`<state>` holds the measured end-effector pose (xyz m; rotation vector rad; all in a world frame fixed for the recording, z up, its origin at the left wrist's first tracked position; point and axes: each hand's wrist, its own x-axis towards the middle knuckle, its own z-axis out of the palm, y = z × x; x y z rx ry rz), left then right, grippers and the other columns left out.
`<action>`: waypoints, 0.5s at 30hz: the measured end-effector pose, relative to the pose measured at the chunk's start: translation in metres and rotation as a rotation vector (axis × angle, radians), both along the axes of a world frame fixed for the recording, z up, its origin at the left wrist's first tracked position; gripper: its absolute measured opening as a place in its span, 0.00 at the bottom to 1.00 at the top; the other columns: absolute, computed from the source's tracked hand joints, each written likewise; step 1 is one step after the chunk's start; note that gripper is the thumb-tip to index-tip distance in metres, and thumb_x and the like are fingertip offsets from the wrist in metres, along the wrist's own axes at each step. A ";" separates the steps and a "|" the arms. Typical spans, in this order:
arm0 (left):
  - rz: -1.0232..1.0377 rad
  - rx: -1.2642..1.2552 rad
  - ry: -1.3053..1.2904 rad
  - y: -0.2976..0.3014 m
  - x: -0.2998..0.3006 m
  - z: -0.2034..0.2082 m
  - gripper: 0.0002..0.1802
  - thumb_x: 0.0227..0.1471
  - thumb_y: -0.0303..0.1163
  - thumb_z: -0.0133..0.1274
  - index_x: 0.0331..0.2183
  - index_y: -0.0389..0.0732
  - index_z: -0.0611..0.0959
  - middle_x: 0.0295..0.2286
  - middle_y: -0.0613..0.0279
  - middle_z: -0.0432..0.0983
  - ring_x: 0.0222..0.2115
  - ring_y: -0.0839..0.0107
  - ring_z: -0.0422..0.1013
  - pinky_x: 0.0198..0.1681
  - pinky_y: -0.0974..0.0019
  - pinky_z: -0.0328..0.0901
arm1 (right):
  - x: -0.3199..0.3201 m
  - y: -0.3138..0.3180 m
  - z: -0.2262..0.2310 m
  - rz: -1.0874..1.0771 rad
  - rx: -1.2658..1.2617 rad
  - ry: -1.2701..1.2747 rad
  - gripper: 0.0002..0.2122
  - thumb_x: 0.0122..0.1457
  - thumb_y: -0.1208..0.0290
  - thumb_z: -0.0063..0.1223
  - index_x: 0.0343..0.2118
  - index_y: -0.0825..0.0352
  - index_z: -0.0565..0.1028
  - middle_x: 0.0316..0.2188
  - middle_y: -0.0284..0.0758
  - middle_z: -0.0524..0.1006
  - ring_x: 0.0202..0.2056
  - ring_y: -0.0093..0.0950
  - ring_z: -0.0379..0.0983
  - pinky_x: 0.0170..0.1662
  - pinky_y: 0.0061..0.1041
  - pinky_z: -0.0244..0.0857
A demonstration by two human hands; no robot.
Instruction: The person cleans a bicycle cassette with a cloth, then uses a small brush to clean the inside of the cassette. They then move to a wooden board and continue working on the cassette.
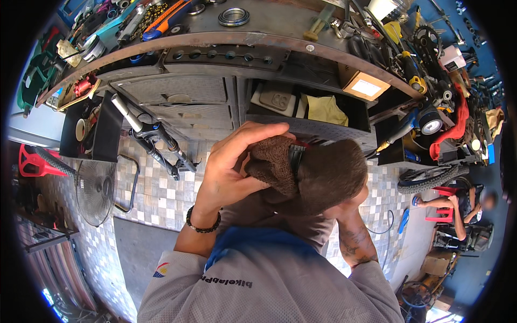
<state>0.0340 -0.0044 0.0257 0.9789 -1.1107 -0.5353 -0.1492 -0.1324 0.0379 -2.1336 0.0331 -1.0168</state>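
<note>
Grey-brown and white tiles make a checkered floor [156,212] beneath the hands, and beyond the fingertips runs a long workbench [269,39] with a worn metal edge, strewn with tools and a stack of metal rings [233,16]. Below its top, just past the hands, an open drawer [323,123] contains a yellow cloth [328,111]. To the left of the left hand stands a suspension fork [143,129], with a round fan [96,188] farther out. Well off to the right of the right hand, a person [452,204] sits near a knobby tyre [436,181].

The left hand [229,161] curves its thumb and fingers around a bunched brown terry cloth [273,161]. The right hand [351,204] lies under a dark brown fabric bundle [334,175], its fingers mostly covered, so I cannot tell how far they close.

Between the hands, a ribbed black part [295,158] shows. The terry is looped and creased; the bundle looks rounded and slightly blurred. Dark beads form a bracelet [203,222] at the left wrist.
</note>
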 end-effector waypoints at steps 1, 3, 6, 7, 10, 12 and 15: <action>-0.022 -0.027 -0.048 -0.002 0.002 -0.002 0.40 0.34 0.14 0.70 0.54 0.34 0.80 0.48 0.51 0.78 0.51 0.59 0.75 0.56 0.61 0.70 | 0.002 -0.003 0.002 0.006 0.033 -0.021 0.16 0.45 0.74 0.73 0.38 0.72 0.83 0.42 0.43 0.83 0.46 0.43 0.80 0.53 0.43 0.71; -0.058 -0.096 -0.029 -0.006 0.001 -0.006 0.37 0.38 0.15 0.69 0.54 0.34 0.79 0.48 0.50 0.78 0.51 0.59 0.75 0.55 0.60 0.71 | 0.005 -0.008 0.004 0.014 -0.138 -0.003 0.16 0.46 0.73 0.72 0.38 0.73 0.83 0.41 0.42 0.83 0.45 0.41 0.81 0.52 0.40 0.72; -0.142 -0.168 0.221 -0.010 -0.002 -0.014 0.33 0.45 0.18 0.67 0.54 0.32 0.78 0.50 0.46 0.75 0.51 0.58 0.75 0.56 0.59 0.71 | 0.007 -0.008 0.000 -0.032 -0.144 -0.025 0.14 0.47 0.76 0.72 0.38 0.73 0.83 0.40 0.43 0.83 0.44 0.41 0.81 0.52 0.40 0.71; -0.196 -0.153 0.328 -0.010 -0.004 -0.016 0.34 0.45 0.19 0.68 0.56 0.32 0.78 0.53 0.46 0.73 0.54 0.57 0.73 0.59 0.58 0.68 | 0.008 -0.005 -0.003 -0.054 -0.085 -0.036 0.13 0.48 0.77 0.71 0.37 0.73 0.83 0.40 0.43 0.83 0.44 0.43 0.80 0.51 0.41 0.71; -0.341 -0.077 0.854 -0.009 -0.009 -0.019 0.33 0.49 0.23 0.66 0.57 0.32 0.76 0.58 0.44 0.69 0.58 0.56 0.70 0.62 0.57 0.65 | 0.009 0.007 -0.016 -0.103 0.093 -0.090 0.12 0.49 0.77 0.71 0.36 0.73 0.83 0.38 0.43 0.83 0.42 0.40 0.81 0.49 0.37 0.72; -0.310 -0.066 0.851 -0.011 -0.012 -0.020 0.31 0.52 0.25 0.64 0.58 0.32 0.76 0.59 0.44 0.68 0.59 0.56 0.69 0.63 0.58 0.64 | 0.010 0.011 -0.021 -0.114 0.150 -0.118 0.11 0.49 0.77 0.71 0.35 0.73 0.83 0.37 0.42 0.83 0.41 0.39 0.81 0.48 0.35 0.72; -0.130 -0.098 0.349 -0.015 -0.014 -0.023 0.30 0.56 0.32 0.62 0.58 0.31 0.75 0.58 0.44 0.68 0.58 0.57 0.69 0.63 0.58 0.63 | 0.011 0.009 -0.021 -0.109 0.127 -0.102 0.10 0.49 0.78 0.71 0.35 0.73 0.82 0.37 0.42 0.84 0.40 0.39 0.81 0.47 0.33 0.73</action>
